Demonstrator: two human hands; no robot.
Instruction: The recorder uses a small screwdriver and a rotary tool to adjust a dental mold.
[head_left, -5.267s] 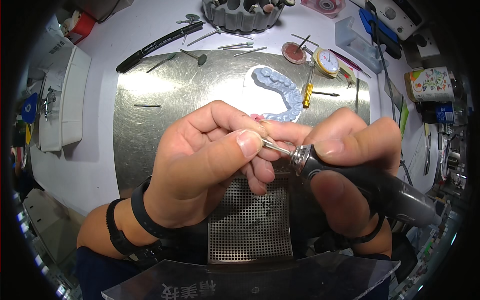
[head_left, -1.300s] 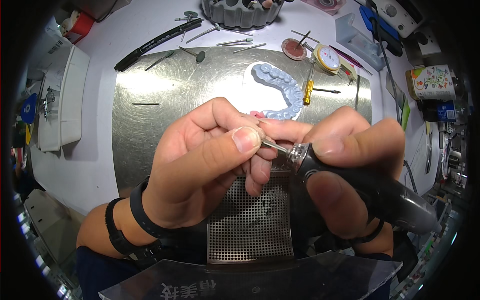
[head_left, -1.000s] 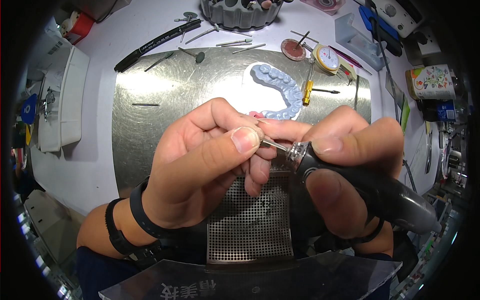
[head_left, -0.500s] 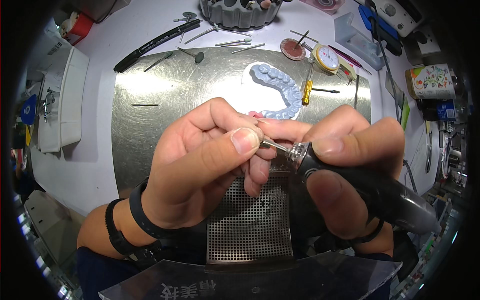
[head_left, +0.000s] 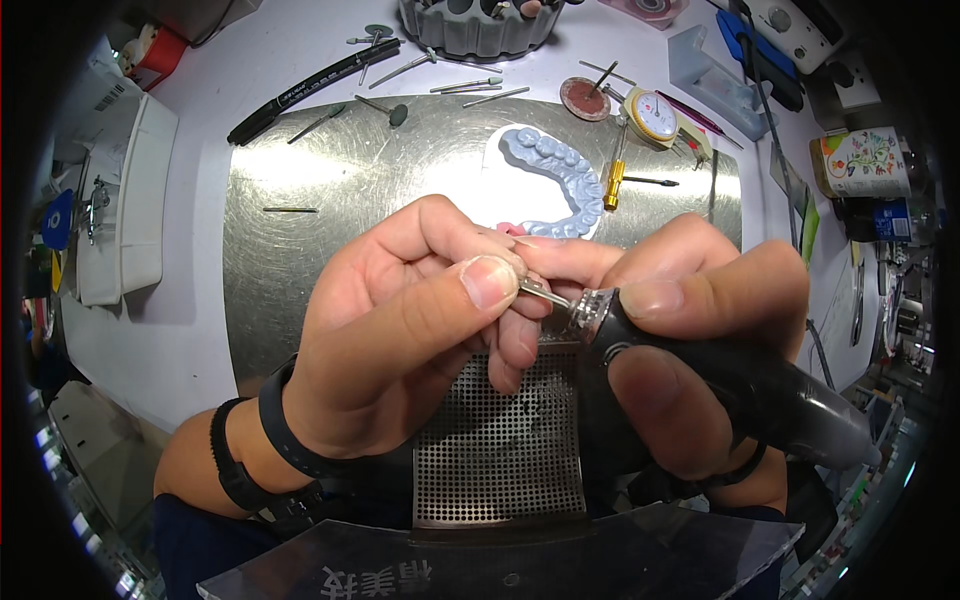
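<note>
My left hand (head_left: 385,330) is closed in a pinch, thumb against fingers. Whatever lies between the fingertips is hidden. My right hand (head_left: 690,280) grips a black rotary handpiece (head_left: 770,395), its body slanting down to the right. From its collar a thin metal bur (head_left: 546,292) runs to the left thumb tip, where its end is covered. The right fingers reach across and touch the left fingers. Just beyond both hands lies a blue-grey dental arch model (head_left: 578,180) on a white base, with a bit of pink (head_left: 510,229) at its near end.
Under the hands is a perforated metal plate (head_left: 498,440), and a clear shield (head_left: 480,560) nearer me. Loose burs, a black marker (head_left: 310,92), a dial gauge (head_left: 655,116) and a grey bur holder (head_left: 482,35) stand or lie farther off. A white tray (head_left: 135,200) is at left.
The handpiece and my right thumb have shifted very slightly to the left. My left hand has hardly moved and keeps its pinch.
</note>
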